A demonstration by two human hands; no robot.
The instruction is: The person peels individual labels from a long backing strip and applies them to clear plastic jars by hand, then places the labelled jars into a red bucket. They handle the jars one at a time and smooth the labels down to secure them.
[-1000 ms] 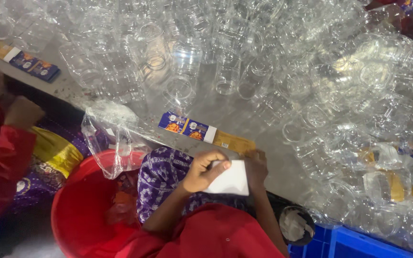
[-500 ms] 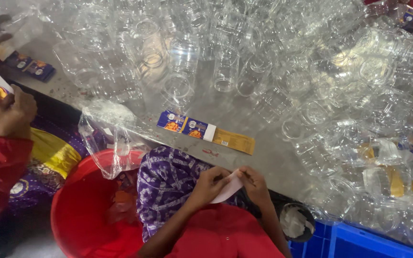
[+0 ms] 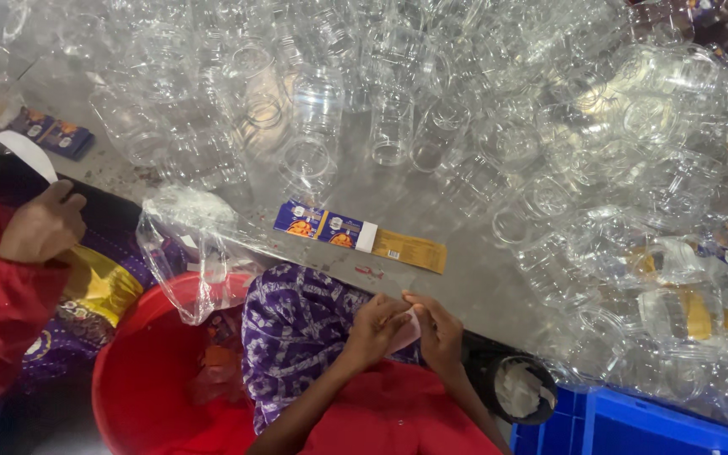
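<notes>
**A:** What have I got in front of me?

**B:** Both hands are together at the near edge of the table [image 3: 465, 278], over the lap. My left hand [image 3: 378, 324] and right hand [image 3: 440, 333] pinch a small white paper sticker [image 3: 408, 330] between them; each grip is narrow, fingertips closed on the sheet's edges.

**A:** How will it handle?

**B:** I judge it nearly weightless, thin and floppy. It creases if squeezed, and one face may be tacky, though I cannot tell that from here. Best held by the edges or a corner, with a light pinch.

**A:** What's around?

**B:** A printed label strip [image 3: 360, 237], blue at one end and yellow at the other, lies flat on the table just beyond the hands. Behind it a large heap of clear plastic jars [image 3: 398, 126] covers the table; some at the right already wear yellow labels. Those look light, slick and easily dented. A red tub [image 3: 141, 383] sits at lower left, a blue crate [image 3: 634, 425] at lower right.

**A:** Anyone else?

**B:** At far left, another person's hand [image 3: 40, 227] in a red sleeve holds a white paper strip [image 3: 27, 153].
</notes>
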